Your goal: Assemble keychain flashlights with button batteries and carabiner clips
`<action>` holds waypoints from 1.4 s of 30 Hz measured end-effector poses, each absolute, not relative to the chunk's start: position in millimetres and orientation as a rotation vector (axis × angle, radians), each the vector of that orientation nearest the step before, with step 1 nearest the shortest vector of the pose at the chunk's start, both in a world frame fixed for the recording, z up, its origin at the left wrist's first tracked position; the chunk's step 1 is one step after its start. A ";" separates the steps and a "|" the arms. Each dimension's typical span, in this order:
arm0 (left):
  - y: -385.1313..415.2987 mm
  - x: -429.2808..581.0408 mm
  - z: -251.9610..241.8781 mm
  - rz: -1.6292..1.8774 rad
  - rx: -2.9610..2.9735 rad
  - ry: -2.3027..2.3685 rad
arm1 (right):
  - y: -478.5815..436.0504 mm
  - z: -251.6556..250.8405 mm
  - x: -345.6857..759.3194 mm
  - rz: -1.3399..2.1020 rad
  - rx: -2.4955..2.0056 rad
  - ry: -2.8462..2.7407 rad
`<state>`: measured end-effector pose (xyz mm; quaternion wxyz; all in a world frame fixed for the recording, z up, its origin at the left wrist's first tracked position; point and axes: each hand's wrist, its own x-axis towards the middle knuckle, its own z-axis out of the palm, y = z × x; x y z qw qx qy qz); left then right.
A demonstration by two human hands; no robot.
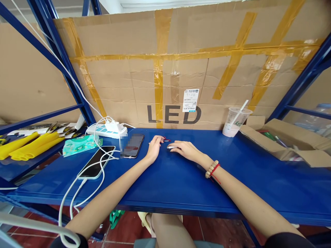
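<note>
My left hand rests on the blue tabletop, its fingers closed round a small dark and red item that looks like a pen or its cap. To the right, my right hand lies low over the table, fingers together on a slim white or silver pen-like object. The two hands are a short distance apart. Just left of my left hand lies a dark phone, its screen partly blurred. A bead bracelet and red string circle my right wrist.
A second phone with white cables lies left, near a power strip and tissue pack. At the right stand a drink cup and open carton. A large cardboard sheet backs the table.
</note>
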<state>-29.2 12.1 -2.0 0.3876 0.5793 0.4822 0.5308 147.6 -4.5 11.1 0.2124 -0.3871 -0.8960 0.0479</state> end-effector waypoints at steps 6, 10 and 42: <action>10.6 -29.1 -4.1 1.344 1.492 1.170 | -6.5 13.3 145.6 0.082 -1.070 -2.477; 11.0 -28.7 -5.6 1.343 1.463 1.140 | -6.7 12.5 144.9 0.056 -1.069 -2.476; 11.8 -27.2 -6.6 1.347 1.471 1.166 | -5.2 12.3 145.6 0.073 -1.053 -2.520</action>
